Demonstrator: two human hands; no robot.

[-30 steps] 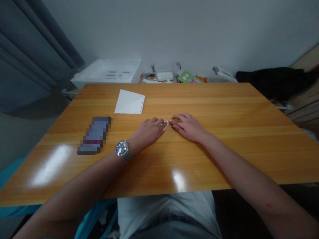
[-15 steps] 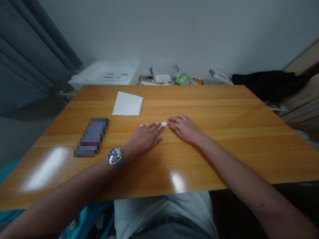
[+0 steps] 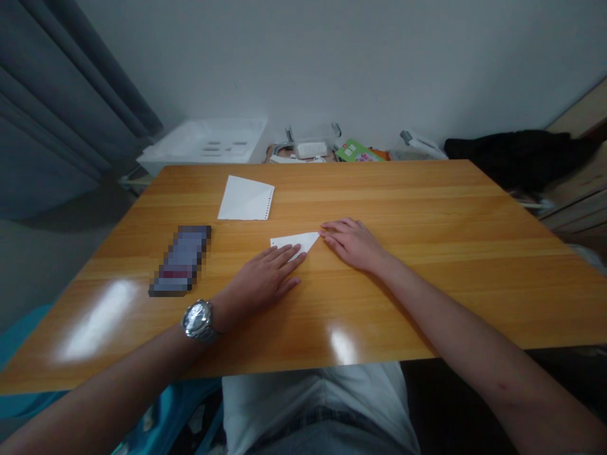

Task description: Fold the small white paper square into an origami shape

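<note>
Nearest, at 6 o'clock: pale shirt point(image 3: 313, 404), cut off by the frame edge. Just beyond, silver wristwatch point(image 3: 196, 319) on the left forearm. Left hand point(image 3: 263, 278) laid flat and spread wide on the glossy orange-brown wooden worktop point(image 3: 427, 265), gripping nothing, fingertips pressing the near edge of the small white folded paper triangle point(image 3: 294, 241) at the worktop's middle, probably to pin it flat. Right hand point(image 3: 355, 244) at 3 o'clock of the triangle, likewise flat and empty, fingers close together, tips touching its pointed end, seemingly to steady it.

At 9 o'clock, dark oblong block point(image 3: 181, 260), pixelated beyond recognition. At 11 o'clock, white sheet with a perforated edge point(image 3: 246, 198), well apart. Past the far edge around 12 o'clock, white plastic tray point(image 3: 203, 139), green packet point(image 3: 355, 150), black cloth point(image 3: 516, 155); small clutter between them too dim to tell apart. Part of the triangle hidden under the left fingers.
</note>
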